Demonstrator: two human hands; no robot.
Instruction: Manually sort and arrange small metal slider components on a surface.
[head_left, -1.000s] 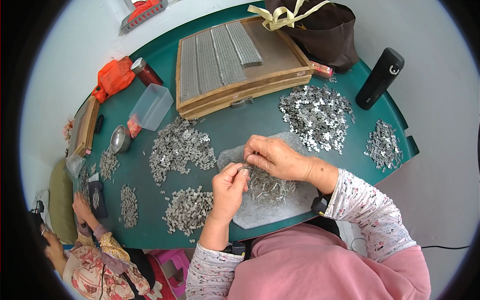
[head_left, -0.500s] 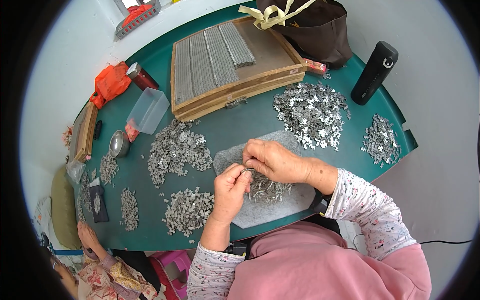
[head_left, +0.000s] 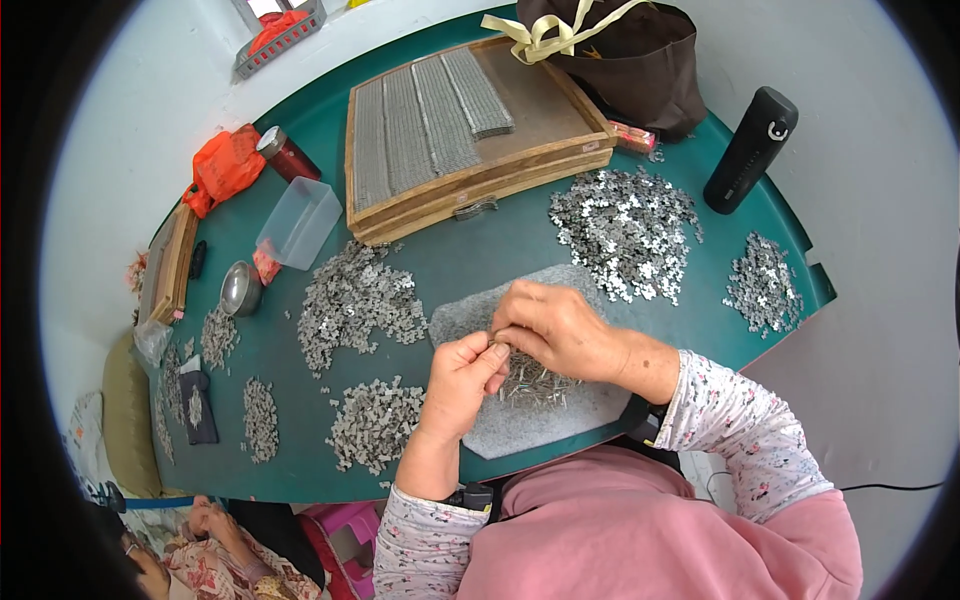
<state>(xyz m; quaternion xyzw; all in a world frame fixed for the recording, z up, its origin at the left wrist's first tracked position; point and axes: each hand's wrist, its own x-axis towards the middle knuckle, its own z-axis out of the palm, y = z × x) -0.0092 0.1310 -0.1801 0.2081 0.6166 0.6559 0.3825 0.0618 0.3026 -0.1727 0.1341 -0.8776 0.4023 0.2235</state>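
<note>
My left hand (head_left: 458, 382) and my right hand (head_left: 556, 328) meet fingertip to fingertip above a grey felt mat (head_left: 500, 435). Both are closed in a pinch on a small metal piece that the fingers mostly hide. Right below them, a heap of thin, shiny metal pins (head_left: 540, 388) lies on the mat, partly covered by my right hand. Left of my left hand is a pile of small grey metal links (head_left: 372, 425). Beyond the mat spreads a larger pile of shinier metal pieces (head_left: 625, 235).
A wooden tray (head_left: 560, 165) with rows of linked metal strips (head_left: 425, 120) stands at the back. A black bottle (head_left: 750, 150), a dark bag (head_left: 640, 60), a clear plastic box (head_left: 300, 225) and a metal bowl (head_left: 240, 288) surround the piles. A co-worker's hands (head_left: 205, 520) show lower left.
My fingertips have drawn closer around the metal piece, whose curved dark end showed before. My right hand has shifted slightly right. The co-worker's hand has moved off the table edge.
</note>
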